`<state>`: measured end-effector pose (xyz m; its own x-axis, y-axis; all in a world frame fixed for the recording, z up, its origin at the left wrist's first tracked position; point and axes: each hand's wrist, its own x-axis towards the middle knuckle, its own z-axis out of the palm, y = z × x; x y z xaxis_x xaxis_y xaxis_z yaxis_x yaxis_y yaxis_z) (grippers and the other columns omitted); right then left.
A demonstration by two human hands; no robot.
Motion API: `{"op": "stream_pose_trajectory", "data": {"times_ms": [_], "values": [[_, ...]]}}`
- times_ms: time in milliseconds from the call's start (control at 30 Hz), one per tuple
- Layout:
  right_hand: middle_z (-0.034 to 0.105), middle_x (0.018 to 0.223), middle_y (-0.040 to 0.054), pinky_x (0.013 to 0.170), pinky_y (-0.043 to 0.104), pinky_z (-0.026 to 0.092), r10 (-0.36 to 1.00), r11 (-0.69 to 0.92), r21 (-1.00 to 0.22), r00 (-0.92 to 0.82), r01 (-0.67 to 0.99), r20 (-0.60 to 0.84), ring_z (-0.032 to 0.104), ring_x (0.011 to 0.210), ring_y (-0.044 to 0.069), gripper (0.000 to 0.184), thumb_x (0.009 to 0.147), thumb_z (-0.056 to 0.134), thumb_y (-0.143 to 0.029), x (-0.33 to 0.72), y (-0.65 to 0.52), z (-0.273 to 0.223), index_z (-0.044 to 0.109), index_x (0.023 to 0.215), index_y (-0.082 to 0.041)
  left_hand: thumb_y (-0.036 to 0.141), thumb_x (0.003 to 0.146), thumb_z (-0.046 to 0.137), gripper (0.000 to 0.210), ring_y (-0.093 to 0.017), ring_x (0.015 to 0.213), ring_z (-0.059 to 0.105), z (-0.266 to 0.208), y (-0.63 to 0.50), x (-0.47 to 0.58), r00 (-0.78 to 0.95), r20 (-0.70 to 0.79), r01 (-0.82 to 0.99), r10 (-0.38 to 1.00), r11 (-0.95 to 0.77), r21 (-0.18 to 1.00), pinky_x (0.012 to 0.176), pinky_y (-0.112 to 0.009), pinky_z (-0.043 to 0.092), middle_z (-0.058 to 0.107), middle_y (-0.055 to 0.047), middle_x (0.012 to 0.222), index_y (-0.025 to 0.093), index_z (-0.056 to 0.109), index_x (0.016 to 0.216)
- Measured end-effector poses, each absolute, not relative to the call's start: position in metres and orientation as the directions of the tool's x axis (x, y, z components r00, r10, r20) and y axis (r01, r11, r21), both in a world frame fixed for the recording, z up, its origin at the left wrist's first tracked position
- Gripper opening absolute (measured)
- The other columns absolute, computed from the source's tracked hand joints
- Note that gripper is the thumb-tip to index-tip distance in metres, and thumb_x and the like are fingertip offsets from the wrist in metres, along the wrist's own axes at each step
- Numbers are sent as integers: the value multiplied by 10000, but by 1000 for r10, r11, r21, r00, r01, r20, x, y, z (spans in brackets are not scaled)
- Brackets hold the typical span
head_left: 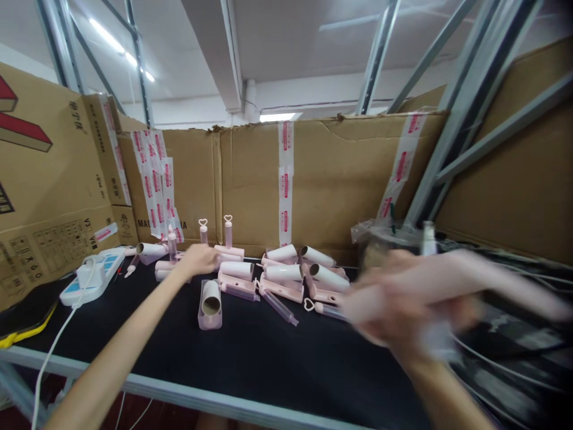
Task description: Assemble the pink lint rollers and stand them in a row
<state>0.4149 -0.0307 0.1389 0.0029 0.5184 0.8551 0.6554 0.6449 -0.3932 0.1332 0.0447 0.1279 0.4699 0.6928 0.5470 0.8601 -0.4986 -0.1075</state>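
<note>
My left hand [200,260] reaches into the row of pale pink pieces at the back of the black table, its fingers curled and partly hidden; what they grip, if anything, does not show. Close by stand bubble-wand tubes [228,233] with heart-shaped tops. In front of that hand a white tube [211,297] rests in a clear pinkish tray [210,322]. At the right, my right hand [409,310], smeared by motion, is closed around a long pale pink piece [465,278]. Several white tubes [284,273], pink holders [286,290] and a lying wand tube [278,307] form the middle pile.
Cardboard walls [335,179] close off the back and sides. A white power strip [94,278] with a plugged cable lies at the left, near a black and yellow object [27,325]. Plastic bags and cables crowd the right. A metal rail [179,391] edges the front.
</note>
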Motion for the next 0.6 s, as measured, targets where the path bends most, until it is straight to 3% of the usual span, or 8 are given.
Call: {"op": "stream_pose_trajectory", "data": {"times_ms": [67, 133, 200, 267, 333, 433, 500, 600], "values": [[529, 633, 1, 413, 239, 416, 420, 615, -448, 212, 649, 882, 504, 492, 133, 207, 843, 433, -406, 436, -35, 149, 526, 806, -225, 219, 757, 425, 248, -127, 482, 528, 136, 43, 106, 365, 616, 911, 698, -405, -81, 484, -203, 319, 559, -11, 480, 169, 496, 525], [482, 601, -13, 402, 246, 371, 465, 579, -510, 257, 637, 847, 465, 467, 134, 176, 782, 555, -393, 444, -32, 151, 479, 758, -236, 283, 807, 393, 299, -131, 518, 533, 145, 38, 90, 296, 677, 936, 674, -347, -64, 504, -210, 318, 561, -22, 522, 174, 477, 541], [452, 552, -26, 400, 250, 343, 656, 535, -536, 78, 653, 751, 429, 446, 127, 230, 737, 606, -405, 436, -26, 143, 471, 714, -221, 365, 804, 424, 299, -136, 543, 536, 150, 27, 84, 284, 702, 936, 653, -346, -57, 520, -215, 334, 555, -18, 553, 180, 474, 574], [466, 540, -30, 412, 249, 344, 759, 526, -510, -106, 680, 642, 434, 452, 127, 268, 715, 616, -439, 416, -19, 129, 501, 713, -196, 384, 756, 490, 219, -139, 550, 539, 146, 9, 80, 337, 673, 909, 659, -414, -49, 537, -223, 374, 555, -3, 588, 183, 505, 670], [507, 568, -25, 441, 246, 367, 788, 549, -495, -219, 674, 576, 484, 490, 140, 293, 731, 588, -465, 389, -14, 116, 537, 748, -177, 285, 741, 481, 185, -153, 644, 576, 128, -12, 73, 404, 611, 867, 681, -498, -18, 620, -255, 444, 593, -13, 728, 180, 518, 888], [609, 674, 13, 493, 244, 403, 779, 603, -500, -321, 622, 539, 565, 569, 160, 314, 802, 500, -464, 341, -10, 111, 565, 884, -168, 213, 778, 427, 152, -197, 857, 607, 84, -40, 53, 469, 565, 827, 679, -562, -12, 793, -352, 483, 615, -63, 938, 204, 524, 894], [645, 690, 33, 506, 244, 400, 786, 585, -420, -358, 694, 503, 600, 604, 181, 311, 782, 512, -474, 303, -8, 117, 590, 843, -179, 181, 798, 406, 217, -226, 1056, 559, 55, -55, 37, 491, 559, 820, 668, -571, -37, 921, -398, 437, 618, -62, 1051, 246, 564, 931], [681, 703, 63, 567, 278, 436, 774, 611, -256, -499, 749, 389, 647, 691, 233, 328, 781, 491, -485, 243, -5, 124, 617, 761, -182, 177, 803, 418, 300, -230, 1117, 535, 22, -71, 18, 426, 578, 872, 696, -487, -57, 944, -387, 437, 638, -28, 1056, 313, 601, 998]]}}
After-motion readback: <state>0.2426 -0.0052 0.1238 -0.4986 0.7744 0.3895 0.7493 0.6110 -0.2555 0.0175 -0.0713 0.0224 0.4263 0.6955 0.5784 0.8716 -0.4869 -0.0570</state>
